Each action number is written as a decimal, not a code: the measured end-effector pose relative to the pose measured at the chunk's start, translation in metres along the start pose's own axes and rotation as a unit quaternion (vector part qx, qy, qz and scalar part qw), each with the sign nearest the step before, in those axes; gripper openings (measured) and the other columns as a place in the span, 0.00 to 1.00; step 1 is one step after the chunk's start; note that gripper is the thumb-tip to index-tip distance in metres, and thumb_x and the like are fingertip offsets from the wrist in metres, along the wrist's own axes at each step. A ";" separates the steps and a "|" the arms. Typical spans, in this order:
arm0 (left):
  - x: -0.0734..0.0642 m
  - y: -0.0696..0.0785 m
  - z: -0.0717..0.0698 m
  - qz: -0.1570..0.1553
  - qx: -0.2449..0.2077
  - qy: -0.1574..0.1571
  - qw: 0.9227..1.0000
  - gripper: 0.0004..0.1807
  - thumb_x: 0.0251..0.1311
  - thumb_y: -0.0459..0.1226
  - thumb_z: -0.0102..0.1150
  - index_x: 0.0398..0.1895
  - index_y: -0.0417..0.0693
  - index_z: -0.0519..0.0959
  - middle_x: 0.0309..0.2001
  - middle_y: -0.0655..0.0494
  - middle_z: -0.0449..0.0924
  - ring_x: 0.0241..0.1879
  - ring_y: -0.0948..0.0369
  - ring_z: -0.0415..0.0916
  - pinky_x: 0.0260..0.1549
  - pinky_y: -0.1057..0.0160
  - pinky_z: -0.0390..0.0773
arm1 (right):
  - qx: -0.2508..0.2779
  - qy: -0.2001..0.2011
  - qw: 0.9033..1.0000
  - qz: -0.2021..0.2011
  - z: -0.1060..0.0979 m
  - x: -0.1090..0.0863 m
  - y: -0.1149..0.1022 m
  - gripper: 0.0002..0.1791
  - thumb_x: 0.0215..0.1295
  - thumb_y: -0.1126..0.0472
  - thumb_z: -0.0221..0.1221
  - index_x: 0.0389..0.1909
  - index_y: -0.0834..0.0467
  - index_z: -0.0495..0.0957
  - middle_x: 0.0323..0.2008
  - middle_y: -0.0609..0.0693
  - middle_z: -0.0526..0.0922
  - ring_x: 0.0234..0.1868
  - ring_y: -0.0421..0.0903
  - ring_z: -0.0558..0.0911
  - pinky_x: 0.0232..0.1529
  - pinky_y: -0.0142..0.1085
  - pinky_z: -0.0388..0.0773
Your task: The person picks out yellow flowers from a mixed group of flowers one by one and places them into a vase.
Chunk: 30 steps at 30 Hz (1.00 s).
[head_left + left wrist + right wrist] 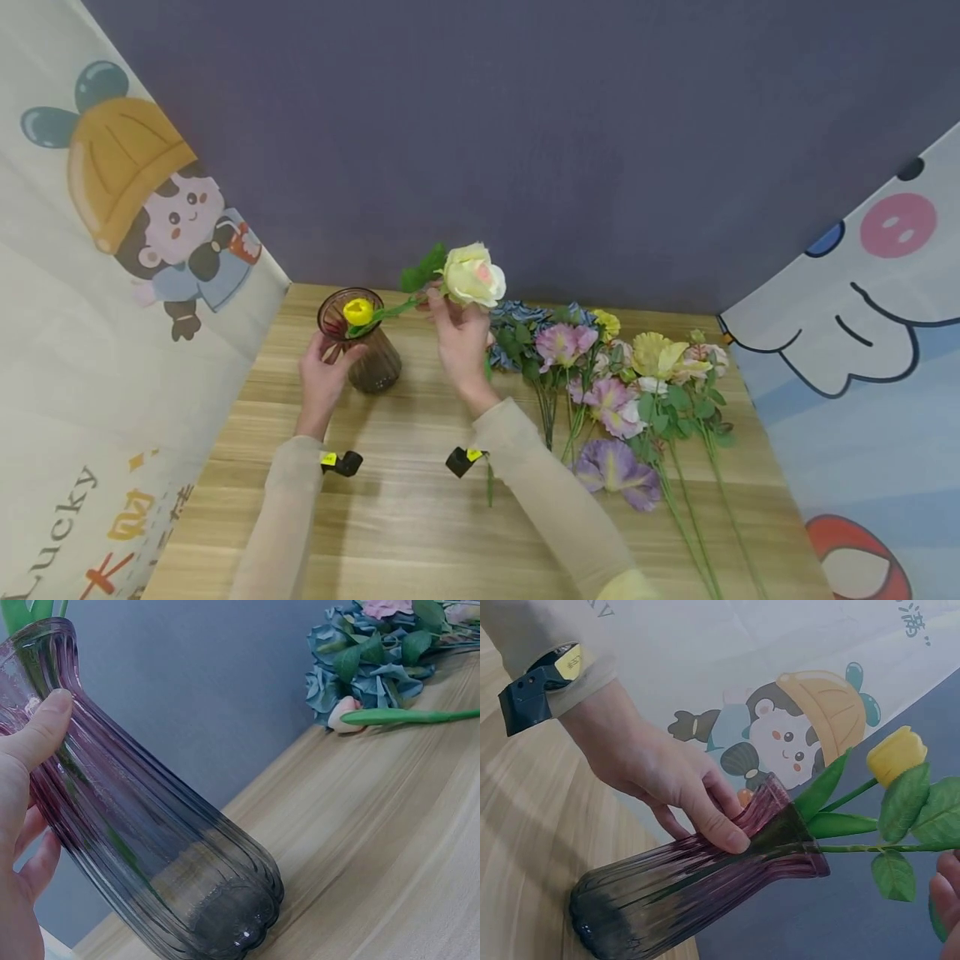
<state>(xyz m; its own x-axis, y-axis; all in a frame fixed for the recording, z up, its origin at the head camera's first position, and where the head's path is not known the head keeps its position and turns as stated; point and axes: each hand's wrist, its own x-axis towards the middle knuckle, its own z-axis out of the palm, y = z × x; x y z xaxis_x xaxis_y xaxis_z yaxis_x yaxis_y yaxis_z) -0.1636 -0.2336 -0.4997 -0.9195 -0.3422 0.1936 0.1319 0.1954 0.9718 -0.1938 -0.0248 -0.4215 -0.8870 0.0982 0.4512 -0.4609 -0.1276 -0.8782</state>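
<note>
My left hand [324, 377] grips the ribbed purple-grey glass vase [377, 367] just below its flared rim; the left wrist view shows the thumb [54, 712] across the glass. A yellow tulip [897, 755] with long green leaves stands in the vase. To the right, my right hand [461, 342] pinches a cream rose [468, 273] close beneath its bloom. The rose's leafy stem [847, 848] slants across into the vase mouth. Only a few right fingers [946, 896] show at the edge of the right wrist view.
Right of the vase lie blue flowers [360, 660], a pale pink tulip [346, 715], purple-pink blooms [615, 406], a large purple flower [617, 471] and yellow flowers [660, 354], long stems toward the front. A dark wall panel [525, 150] stands behind the wooden table [397, 533].
</note>
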 end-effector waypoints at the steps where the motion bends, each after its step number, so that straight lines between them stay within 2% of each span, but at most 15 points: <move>1: 0.000 0.000 0.000 0.000 0.000 0.000 1.000 0.29 0.60 0.27 0.72 0.64 0.31 0.74 0.46 0.74 0.78 0.56 0.65 0.76 0.66 0.55 0.76 | -0.004 -0.001 1.000 0.002 0.001 -0.001 -0.001 0.10 0.75 0.72 0.55 0.52 0.74 0.77 0.43 0.71 0.86 0.39 0.70 0.85 0.38 0.38 0.88; 5: -0.001 0.001 0.001 0.009 -0.001 0.000 1.000 0.29 0.59 0.27 0.72 0.64 0.30 0.74 0.46 0.73 0.78 0.54 0.70 0.76 0.66 0.52 0.76 | -0.009 -0.009 1.000 0.014 0.003 -0.004 -0.015 0.10 0.74 0.74 0.56 0.50 0.77 0.78 0.43 0.72 0.86 0.37 0.68 0.86 0.37 0.33 0.86; 9: -0.001 0.001 0.001 0.016 -0.001 0.004 1.000 0.29 0.59 0.26 0.72 0.63 0.29 0.74 0.45 0.74 0.78 0.53 0.73 0.76 0.66 0.51 0.76 | -0.021 -0.016 0.999 0.029 0.006 -0.006 -0.030 0.10 0.73 0.72 0.59 0.49 0.75 0.79 0.40 0.71 0.86 0.33 0.55 0.88 0.36 0.34 0.86; 11: -0.001 0.000 0.001 0.018 -0.004 0.006 1.000 0.29 0.59 0.26 0.72 0.63 0.29 0.74 0.44 0.75 0.78 0.52 0.73 0.76 0.65 0.51 0.76 | -0.018 -0.020 0.999 0.035 0.007 -0.006 -0.030 0.11 0.73 0.71 0.59 0.50 0.74 0.79 0.40 0.71 0.86 0.33 0.54 0.88 0.36 0.35 0.87; 17: -0.001 -0.001 0.001 0.012 -0.011 0.010 1.000 0.29 0.58 0.26 0.72 0.63 0.29 0.74 0.44 0.74 0.78 0.52 0.72 0.76 0.66 0.51 0.76 | 0.029 -0.025 0.997 0.066 0.011 -0.005 0.000 0.15 0.72 0.72 0.60 0.56 0.73 0.75 0.43 0.73 0.85 0.40 0.70 0.86 0.39 0.41 0.89; 23: -0.002 0.003 0.001 0.000 -0.007 0.012 1.000 0.28 0.59 0.27 0.72 0.63 0.30 0.75 0.44 0.74 0.78 0.53 0.71 0.76 0.67 0.49 0.75 | 0.021 -0.048 0.995 0.089 0.015 -0.009 0.017 0.15 0.70 0.68 0.64 0.53 0.70 0.77 0.42 0.70 0.86 0.39 0.68 0.86 0.37 0.35 0.87; 24: -0.002 0.003 0.001 0.001 -0.006 0.012 1.000 0.28 0.59 0.27 0.72 0.63 0.30 0.75 0.44 0.74 0.78 0.53 0.71 0.76 0.67 0.48 0.75 | 0.018 -0.053 0.995 0.087 0.015 -0.010 0.019 0.15 0.70 0.67 0.65 0.53 0.69 0.77 0.42 0.69 0.86 0.38 0.65 0.87 0.36 0.35 0.87; 28: -0.003 0.004 0.001 0.005 -0.003 0.011 1.000 0.28 0.59 0.27 0.72 0.62 0.30 0.75 0.43 0.75 0.78 0.53 0.71 0.75 0.67 0.47 0.75 | -0.007 -0.060 0.994 0.089 0.017 -0.013 0.023 0.15 0.69 0.65 0.65 0.52 0.69 0.78 0.42 0.66 0.86 0.33 0.47 0.86 0.39 0.47 0.88; 30: -0.003 0.005 0.002 0.008 -0.003 0.011 1.000 0.28 0.59 0.27 0.72 0.62 0.29 0.75 0.43 0.76 0.78 0.53 0.70 0.75 0.67 0.46 0.74 | -0.023 -0.062 0.994 0.092 0.016 -0.014 0.023 0.15 0.69 0.67 0.65 0.52 0.69 0.78 0.43 0.66 0.86 0.32 0.43 0.84 0.39 0.52 0.88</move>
<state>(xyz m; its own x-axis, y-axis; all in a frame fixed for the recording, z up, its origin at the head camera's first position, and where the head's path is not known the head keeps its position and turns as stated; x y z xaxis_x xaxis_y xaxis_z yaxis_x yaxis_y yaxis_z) -0.1610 -0.2299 -0.4960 -0.9087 -0.3594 0.2123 0.1492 0.1953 0.9693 -0.1928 -0.0453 -0.4451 -0.9541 -0.0456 0.2958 -0.2913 -0.0862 -0.9527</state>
